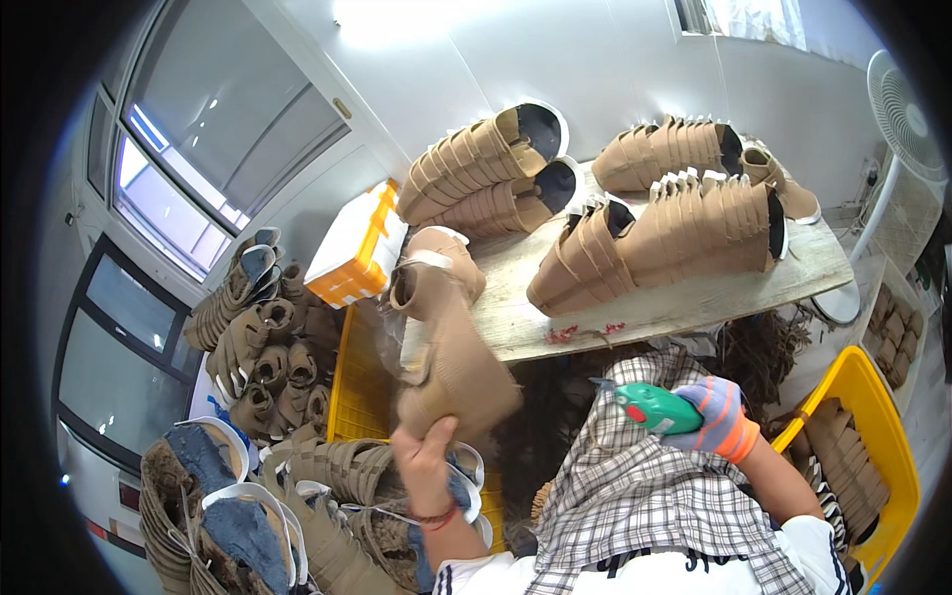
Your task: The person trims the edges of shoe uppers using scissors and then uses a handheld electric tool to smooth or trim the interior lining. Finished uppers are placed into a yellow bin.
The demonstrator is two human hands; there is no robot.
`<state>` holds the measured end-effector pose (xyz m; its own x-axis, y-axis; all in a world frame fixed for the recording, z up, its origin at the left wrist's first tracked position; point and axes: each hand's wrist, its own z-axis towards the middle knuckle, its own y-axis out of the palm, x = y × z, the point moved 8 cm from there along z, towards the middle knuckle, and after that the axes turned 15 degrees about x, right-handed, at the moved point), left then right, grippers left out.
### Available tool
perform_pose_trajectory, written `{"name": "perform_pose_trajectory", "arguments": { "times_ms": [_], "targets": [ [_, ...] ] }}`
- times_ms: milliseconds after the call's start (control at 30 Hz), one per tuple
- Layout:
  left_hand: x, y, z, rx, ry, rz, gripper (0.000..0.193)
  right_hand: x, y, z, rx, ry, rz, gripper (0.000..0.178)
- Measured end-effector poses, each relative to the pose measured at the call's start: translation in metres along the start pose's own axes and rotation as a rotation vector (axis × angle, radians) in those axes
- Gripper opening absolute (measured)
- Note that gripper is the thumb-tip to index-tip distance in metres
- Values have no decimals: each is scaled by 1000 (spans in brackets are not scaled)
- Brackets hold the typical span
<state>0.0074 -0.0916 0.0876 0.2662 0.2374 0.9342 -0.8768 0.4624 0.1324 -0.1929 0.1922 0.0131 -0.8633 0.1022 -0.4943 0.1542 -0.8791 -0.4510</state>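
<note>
My bare left hand (425,473), with a red and dark string at the wrist, is closed on the lower end of a tan shoe upper (466,367). That upper is tilted and smeared by motion, left of the table's near corner. In my right hand (722,420), which wears a grey and orange glove, sits a green power tool (654,409) like electric scissors, with a red button and a dark tip pointing left. The tip is apart from the upper. Over my lap lies a checked apron (645,496).
Nested tan uppers (684,233) stand in rows on a worn wooden table (496,332). Beside it is a white and orange box (357,243). More uppers (268,347) pile up at left, some lined in blue (233,531). A yellow basket (892,466) and a fan (902,114) stand right.
</note>
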Motion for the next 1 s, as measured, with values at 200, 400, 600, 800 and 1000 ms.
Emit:
{"name": "perform_pose_trajectory", "arguments": {
  "times_ms": [200,400,600,800,1000],
  "targets": [
    [27,-9,132,-82,467,625,22,20,0,-5,48,179,31,43],
    [-86,34,227,-59,840,1230,43,26,13,-3,-66,210,-2,42],
    [-82,59,142,387,1138,963,54,42,1,-5,-31,381,-52,41],
    [-310,93,123,140,-302,-32,37,49,2,-9,-19,429,-76,39],
    [-282,175,97,-153,-413,-307,33,56,4,-18,-17,459,-62,38]
  ]
}}
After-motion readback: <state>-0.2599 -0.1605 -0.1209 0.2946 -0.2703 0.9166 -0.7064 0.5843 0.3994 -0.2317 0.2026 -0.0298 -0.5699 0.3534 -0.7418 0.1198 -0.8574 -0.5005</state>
